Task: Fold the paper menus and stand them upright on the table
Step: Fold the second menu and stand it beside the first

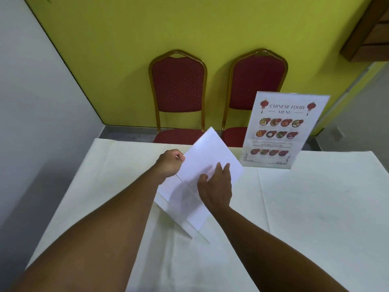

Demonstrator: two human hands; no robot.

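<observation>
A white paper menu [207, 157], blank side up, is tilted over the middle of the table. It seems to sit in a clear plastic stand [183, 216] lying on the cloth. My left hand [171, 163] pinches the paper's left edge. My right hand [215, 184] lies flat on the sheet, fingers spread and pointing away from me. A finished "Chinese Food Menu" [282, 129] stands upright at the far right of the table [315, 207], facing me.
A cream tablecloth covers the table. Two red chairs with gold frames [179, 95] [255, 89] stand behind the far edge against a yellow wall. A grey wall runs along the left. A wooden fixture [370, 32] hangs at the upper right.
</observation>
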